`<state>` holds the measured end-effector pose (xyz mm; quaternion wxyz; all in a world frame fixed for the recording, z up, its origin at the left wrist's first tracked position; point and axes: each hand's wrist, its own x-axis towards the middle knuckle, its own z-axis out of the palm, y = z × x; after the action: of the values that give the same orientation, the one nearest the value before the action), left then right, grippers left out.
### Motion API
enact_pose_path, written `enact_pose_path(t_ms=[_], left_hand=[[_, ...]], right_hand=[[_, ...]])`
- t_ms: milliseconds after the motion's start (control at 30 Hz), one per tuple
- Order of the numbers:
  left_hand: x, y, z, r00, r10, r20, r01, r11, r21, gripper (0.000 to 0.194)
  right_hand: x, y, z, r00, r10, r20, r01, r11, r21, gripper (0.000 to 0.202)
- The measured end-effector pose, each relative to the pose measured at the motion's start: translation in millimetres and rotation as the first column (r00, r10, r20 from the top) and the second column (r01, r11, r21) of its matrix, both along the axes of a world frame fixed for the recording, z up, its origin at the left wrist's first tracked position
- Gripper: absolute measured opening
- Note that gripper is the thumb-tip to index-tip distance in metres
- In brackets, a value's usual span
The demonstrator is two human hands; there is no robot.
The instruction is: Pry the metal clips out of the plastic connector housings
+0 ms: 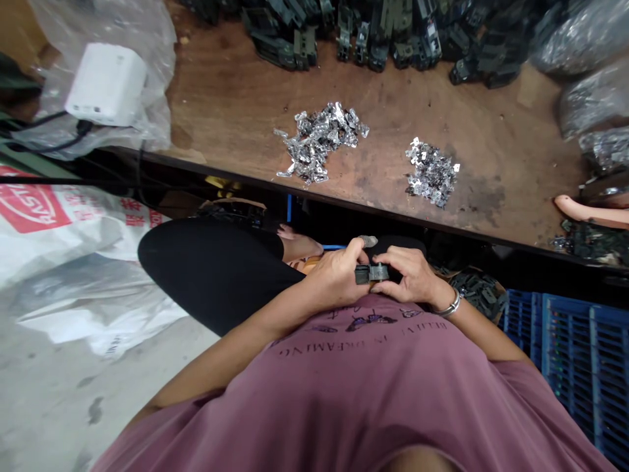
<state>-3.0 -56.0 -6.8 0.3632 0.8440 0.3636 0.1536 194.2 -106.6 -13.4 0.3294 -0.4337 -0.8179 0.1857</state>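
Over my lap, both hands are closed on a small dark plastic part with a metal piece (372, 273). My left hand (339, 265) grips its left end, and a grey covering shows on the tip of one digit. From the right, my right hand (410, 272) pinches the other end between thumb and fingers. The part's finer details are too small to make out. Ahead on the wooden bench (221, 111) lie a larger pile of shiny metal pieces (322, 141) and a smaller pile of metal pieces (432, 172).
Many dark plastic parts (378, 33) are heaped along the back. A white box (105, 84) rests on clear plastic at left, with cables. Filled clear bags (597, 98) stand at right. Below are a blue crate (584, 367), a container of dark parts (479, 295) and a white sack (73, 262).
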Motion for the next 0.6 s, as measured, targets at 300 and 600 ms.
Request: enact_pose_path(t_ms=[300, 600], left_hand=[[-3, 14, 3.4, 0.997, -0.07, 0.04, 0.08, 0.921, -0.38, 0.063], [-11, 20, 0.4, 0.91, 0.255, 0.328, 0.251, 0.293, -0.923, 0.034]], right_hand=[[3, 5, -9.1, 0.999, 0.048, 0.019, -0.046, 0.994, -0.097, 0.041], [-2, 16, -6.4, 0.991, 0.137, -0.009, -0.137, 0.985, -0.105, 0.044]])
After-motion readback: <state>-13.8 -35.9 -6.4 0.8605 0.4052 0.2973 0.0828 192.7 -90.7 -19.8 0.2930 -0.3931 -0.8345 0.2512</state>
